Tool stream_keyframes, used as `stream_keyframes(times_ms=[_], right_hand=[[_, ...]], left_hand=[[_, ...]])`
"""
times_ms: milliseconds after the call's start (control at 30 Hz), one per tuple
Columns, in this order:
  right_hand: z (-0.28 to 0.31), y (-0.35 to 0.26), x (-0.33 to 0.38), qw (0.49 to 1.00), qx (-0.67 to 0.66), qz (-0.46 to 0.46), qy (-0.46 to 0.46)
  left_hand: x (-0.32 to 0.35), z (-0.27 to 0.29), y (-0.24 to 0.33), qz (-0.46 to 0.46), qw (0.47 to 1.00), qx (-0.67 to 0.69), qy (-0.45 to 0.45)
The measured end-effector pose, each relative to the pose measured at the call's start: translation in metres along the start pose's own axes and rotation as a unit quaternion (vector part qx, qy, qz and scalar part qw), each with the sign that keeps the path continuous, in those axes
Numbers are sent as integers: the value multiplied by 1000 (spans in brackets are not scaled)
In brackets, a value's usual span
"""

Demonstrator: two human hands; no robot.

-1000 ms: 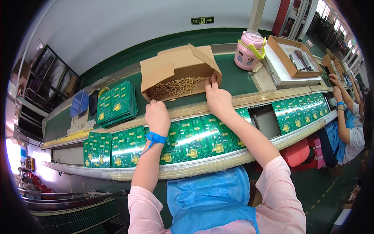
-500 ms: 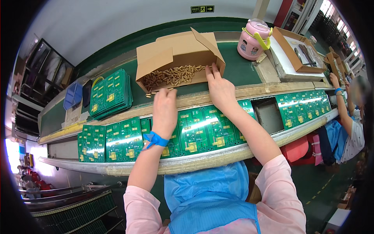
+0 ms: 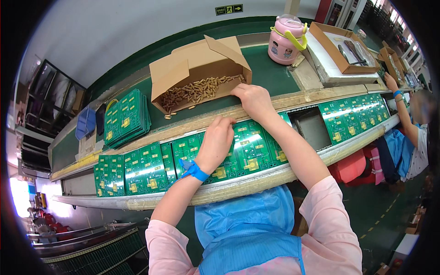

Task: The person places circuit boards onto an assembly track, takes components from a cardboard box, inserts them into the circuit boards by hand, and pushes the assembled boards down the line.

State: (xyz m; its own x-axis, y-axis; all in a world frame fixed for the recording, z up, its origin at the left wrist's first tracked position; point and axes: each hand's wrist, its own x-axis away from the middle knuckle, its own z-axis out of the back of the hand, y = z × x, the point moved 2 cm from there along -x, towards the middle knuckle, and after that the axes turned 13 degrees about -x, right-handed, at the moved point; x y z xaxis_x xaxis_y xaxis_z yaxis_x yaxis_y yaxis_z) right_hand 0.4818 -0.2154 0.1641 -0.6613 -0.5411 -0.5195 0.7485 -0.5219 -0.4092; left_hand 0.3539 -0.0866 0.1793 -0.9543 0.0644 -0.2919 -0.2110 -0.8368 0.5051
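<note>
An open cardboard box (image 3: 197, 59) lies on its side, its mouth facing me. Many small brown cylindrical parts (image 3: 201, 90) are heaped inside, and a few loose ones lie in front. Just outside the box's near right corner is my right hand (image 3: 253, 100), fingers curled together; what they hold, if anything, is hidden. My left hand (image 3: 217, 140), a blue band at its wrist, hovers over a row of green circuit boards (image 3: 247, 153). Its fingers are bent and pressed together, and I cannot make out anything in them. The boards lie side by side along a metal-edged rail.
A stack of green boards (image 3: 126, 117) stands left of the box, beside a blue bin (image 3: 85, 123). A pink jug (image 3: 286, 43) and a shallow carton (image 3: 346, 50) with tools stand at the right. Farther right, a co-worker's arm (image 3: 401, 103) reaches over the line.
My left hand has moved from the box's front edge toward me and right, over the boards. My right hand has drawn out of the box mouth, its fingers now curled. The view has shifted slightly.
</note>
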Motion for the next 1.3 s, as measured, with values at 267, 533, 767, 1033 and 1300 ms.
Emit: stream_keyframes(times_ms=[267, 533, 767, 1033, 1300], right_hand=[[70, 3, 20, 912, -380, -145, 45], [97, 50, 115, 860, -416, -293, 18], [101, 47, 121, 797, -478, -368, -4], [104, 42, 121, 775, -511, -372, -2], [106, 43, 120, 776, -511, -370, -24]], left_hand=[[-26, -13, 38, -35, 998, 27, -49], [-22, -32, 30, -28, 988, 132, -73], [-32, -54, 40, -54, 986, 134, -79], [-34, -58, 39, -29, 990, 124, -56], [-33, -61, 42, -54, 991, 113, -45]])
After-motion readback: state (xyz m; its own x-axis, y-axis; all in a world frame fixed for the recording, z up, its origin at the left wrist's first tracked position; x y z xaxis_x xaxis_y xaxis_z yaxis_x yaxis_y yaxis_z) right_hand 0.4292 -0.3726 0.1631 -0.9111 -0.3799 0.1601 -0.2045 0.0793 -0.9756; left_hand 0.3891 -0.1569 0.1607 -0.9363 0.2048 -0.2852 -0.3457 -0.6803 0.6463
